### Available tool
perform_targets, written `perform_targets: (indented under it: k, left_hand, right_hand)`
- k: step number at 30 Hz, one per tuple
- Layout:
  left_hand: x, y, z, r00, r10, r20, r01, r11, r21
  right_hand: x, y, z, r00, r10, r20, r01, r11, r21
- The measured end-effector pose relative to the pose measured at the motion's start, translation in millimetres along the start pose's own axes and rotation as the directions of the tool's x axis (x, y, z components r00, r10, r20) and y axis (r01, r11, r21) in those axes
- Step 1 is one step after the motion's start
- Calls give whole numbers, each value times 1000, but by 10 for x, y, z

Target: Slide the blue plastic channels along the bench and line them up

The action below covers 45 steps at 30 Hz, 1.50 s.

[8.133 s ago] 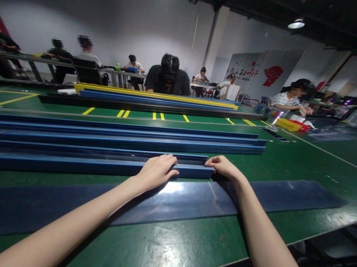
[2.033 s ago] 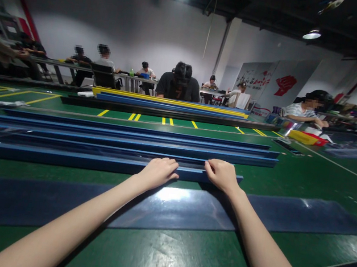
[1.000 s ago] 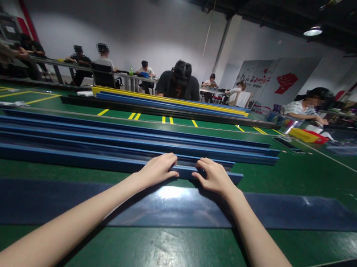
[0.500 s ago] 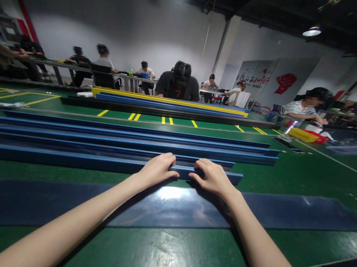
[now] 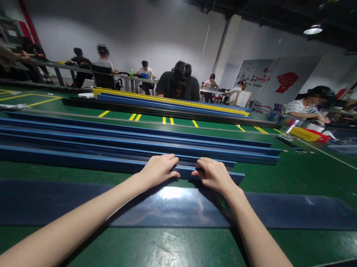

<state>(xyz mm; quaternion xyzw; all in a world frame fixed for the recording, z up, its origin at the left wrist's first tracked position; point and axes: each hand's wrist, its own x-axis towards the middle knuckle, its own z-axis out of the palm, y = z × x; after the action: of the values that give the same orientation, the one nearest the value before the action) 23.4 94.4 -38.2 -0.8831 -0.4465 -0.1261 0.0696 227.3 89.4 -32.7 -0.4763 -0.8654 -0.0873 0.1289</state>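
Observation:
A long blue channel rail [image 5: 59, 157] lies across the green table [image 5: 159, 257] just beyond a dark blue strip [image 5: 288, 209]. My left hand [image 5: 158, 170] curls over the rail's near wall, fingers hooked on its top edge. My right hand [image 5: 213, 174] grips the same wall a hand's width to the right, short of the rail's right end. A clear film seems to sit inside the channel.
More blue rails [image 5: 137, 138] lie parallel behind the held one. Farther back are yellow and blue rails [image 5: 170, 103] on a black one. A person in black [image 5: 180, 82] sits opposite; others sit at tables behind. A yellow and red tray [image 5: 310, 135] stands at the right.
My right hand has slid left along the rail, closer to my left hand. The left hand has stayed in place on the rail.

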Motion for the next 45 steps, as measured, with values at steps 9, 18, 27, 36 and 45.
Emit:
perform_targets:
  k: [9, 18, 27, 36, 45]
  left_hand:
    - [5, -38, 5, 999, 38, -3, -38, 999, 8]
    - [-3, -70, 50, 999, 42, 15, -43, 998, 40]
    - [-5, -61, 108, 999, 53, -12, -53, 998, 42]
    - [-12, -67, 126, 998, 66, -15, -65, 996, 54]
    - [-13, -48, 122, 998, 54, -17, -53, 997, 57]
  right_hand:
    - [-88, 169, -76, 997, 70, 38, -68, 996, -49]
    - [-215, 412, -127, 975, 211, 69, -205, 975, -81]
    - [-226, 336, -154, 980, 195, 51, -188, 975, -115]
    - [-174, 237, -72, 988, 142, 65, -130, 979, -156]
    - [-50, -29, 63, 1000, -1, -16, -1, 992, -123]
